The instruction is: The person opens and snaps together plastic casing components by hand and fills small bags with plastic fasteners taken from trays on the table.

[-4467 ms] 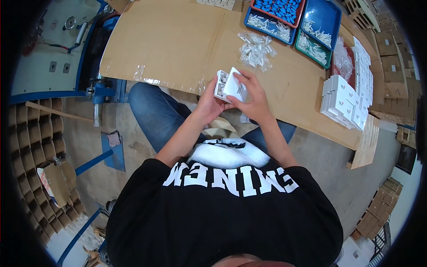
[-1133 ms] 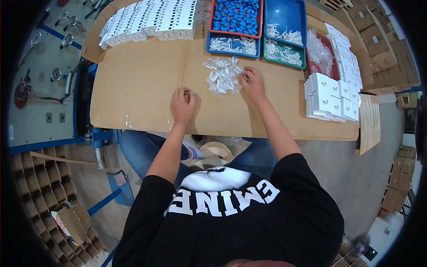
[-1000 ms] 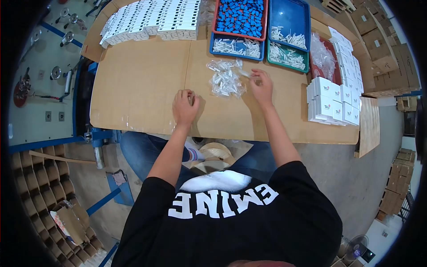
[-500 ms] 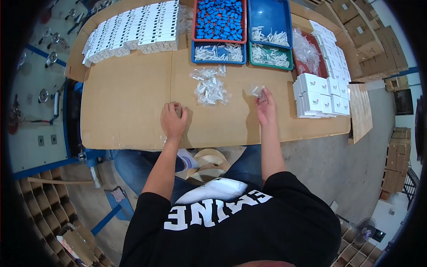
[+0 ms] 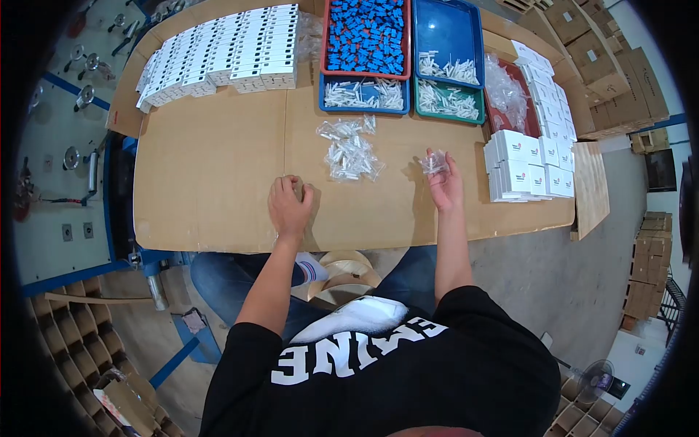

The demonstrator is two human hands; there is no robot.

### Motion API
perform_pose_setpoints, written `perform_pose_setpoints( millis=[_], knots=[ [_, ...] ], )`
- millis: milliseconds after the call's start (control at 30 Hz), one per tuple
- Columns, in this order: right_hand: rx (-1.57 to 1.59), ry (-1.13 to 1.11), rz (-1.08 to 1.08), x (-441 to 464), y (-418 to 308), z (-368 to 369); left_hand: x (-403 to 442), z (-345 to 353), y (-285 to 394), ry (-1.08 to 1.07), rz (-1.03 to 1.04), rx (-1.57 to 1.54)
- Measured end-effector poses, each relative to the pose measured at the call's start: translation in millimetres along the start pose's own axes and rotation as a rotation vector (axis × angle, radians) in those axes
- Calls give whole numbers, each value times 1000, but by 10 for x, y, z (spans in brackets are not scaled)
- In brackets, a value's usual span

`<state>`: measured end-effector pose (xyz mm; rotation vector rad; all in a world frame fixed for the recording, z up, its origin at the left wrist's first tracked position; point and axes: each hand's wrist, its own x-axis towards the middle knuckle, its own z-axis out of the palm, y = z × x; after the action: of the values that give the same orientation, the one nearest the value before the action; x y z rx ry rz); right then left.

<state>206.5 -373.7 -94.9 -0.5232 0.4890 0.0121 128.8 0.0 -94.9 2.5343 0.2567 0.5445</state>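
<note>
In my right hand (image 5: 446,188) is a small clear plastic bag (image 5: 435,163) with white pieces showing inside. It lies against my fingers, held above the right half of the cardboard surface. My left hand (image 5: 290,209) rests on the cardboard left of centre, fingers loosely curled and thumb apart; nothing shows in it, though the underside is hidden. Between and beyond both hands sits a pile of similar clear bags (image 5: 353,154).
A red tray of blue pieces (image 5: 366,36) stands at the back. Around it are a lower blue tray (image 5: 364,111), another blue tray (image 5: 445,25) and a green tray (image 5: 483,116), with white pieces. White boxes (image 5: 240,44) fill the back left; white cartons (image 5: 517,182) stack at right.
My right hand has turned its palm further up, and the bag now lies more within its fingers. My left hand stays at about the same spot. The whole view has shifted slightly.
</note>
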Motion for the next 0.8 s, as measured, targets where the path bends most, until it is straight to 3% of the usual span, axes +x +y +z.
perform_pose_setpoints(
  millis=[167, 367, 467, 633, 800],
  knots=[
    [83, -106, 81, -52, -82, 187, 4, -15, -18, -42, 2, -11],
    [-358, -112, -138, -91, -54, 535, 4, 1, -34, -26, 9, -22],
    [-325, -88, -127, -55, -55, 591, 6, -10, -25, -35, -8, -30],
    [7, -101, 71, -83, -59, 625, 9, -15, -30, -39, -2, -10],
    [-97, -137, 21, -80, -6, 567, -1, -7, -33, -31, -4, -12]
  ],
)
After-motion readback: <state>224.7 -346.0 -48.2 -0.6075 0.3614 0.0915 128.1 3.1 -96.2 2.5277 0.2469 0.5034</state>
